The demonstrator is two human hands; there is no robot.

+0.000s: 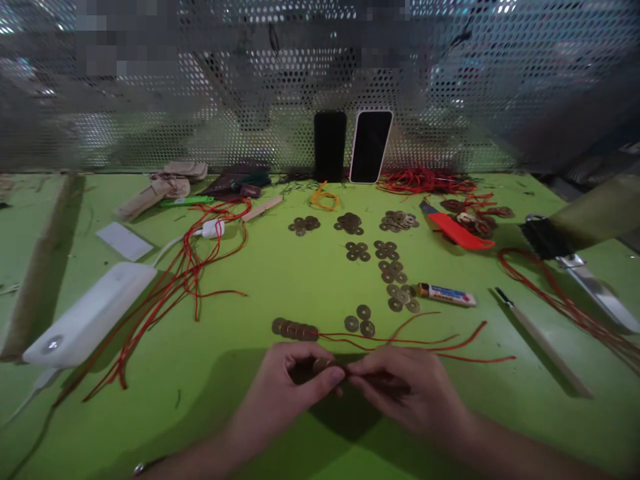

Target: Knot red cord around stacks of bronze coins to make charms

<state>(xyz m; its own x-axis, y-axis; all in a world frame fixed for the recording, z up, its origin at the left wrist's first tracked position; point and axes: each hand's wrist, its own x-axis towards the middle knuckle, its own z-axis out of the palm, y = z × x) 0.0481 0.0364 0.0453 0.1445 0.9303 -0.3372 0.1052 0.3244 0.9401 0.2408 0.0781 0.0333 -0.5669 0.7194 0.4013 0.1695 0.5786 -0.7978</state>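
My left hand [295, 380] is closed, pinching round coins [323, 364] between thumb and fingers; how many is hidden. Touching tip to tip with it, my right hand [400, 383] is closed in a pinch on what looks like a thin red cord, mostly hidden by the fingers. Just beyond the hands lies a row of overlapping coins [295, 329] strung on red cord [340, 335], its loose ends trailing right. Three loose holed coins [363, 311] lie nearby, and more sit in small clusters [393, 272] farther back.
A glue tube [447, 295], a wooden-handled tool [543, 343], a red-handled cutter [457, 230] and a brush [543, 240] lie right. Left are red cords [193, 267] and a white cabled device [93, 313]. Two phones [371, 147] lean on a perforated metal screen [280, 87].
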